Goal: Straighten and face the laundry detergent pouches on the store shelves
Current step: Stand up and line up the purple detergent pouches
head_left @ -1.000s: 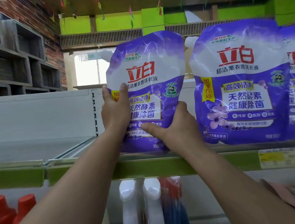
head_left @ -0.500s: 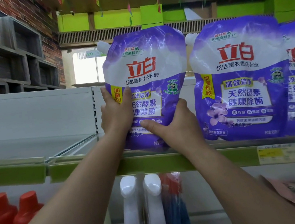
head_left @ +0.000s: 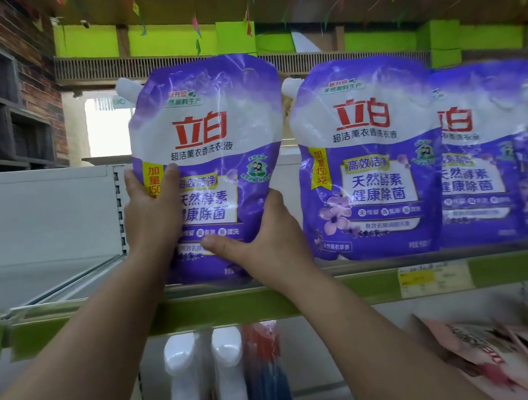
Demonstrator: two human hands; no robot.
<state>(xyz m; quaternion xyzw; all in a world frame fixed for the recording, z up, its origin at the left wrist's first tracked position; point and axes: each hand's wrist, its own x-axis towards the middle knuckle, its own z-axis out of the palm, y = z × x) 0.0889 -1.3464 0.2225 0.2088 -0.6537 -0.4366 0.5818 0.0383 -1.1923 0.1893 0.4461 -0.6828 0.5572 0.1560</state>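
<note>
**Facing the end pouch: 2 hands on 1 pack**

The green-edged shelf (head_left: pixel 349 285) carries the row, and its lip gives you the line to face the stock against. The 3 neighbouring pouches (head_left: pixel 367 160) to the right stand with printed fronts outward, side by side, so they likely serve as your reference for height and angle. The held pouch (head_left: pixel 213 146) is the leftmost of the row, its base on or just above the shelf board; which of the 2 cannot be told. It tilts a little, top toward the neighbours, which is probably why you have both hands on it. Its white spout (head_left: pixel 127 88) sits at the upper left corner, matching the next pack.

Your left hand (head_left: pixel 151 213) grips the pouch's left edge, thumb laid over the front print and fingers hidden behind. Your right hand (head_left: pixel 267 236) cups the lower right edge, thumb stretched across the front, fingers wrapped behind. Both forearms reach up from below. A yellow price tag (head_left: pixel 433 278) sits on the shelf lip.
</note>
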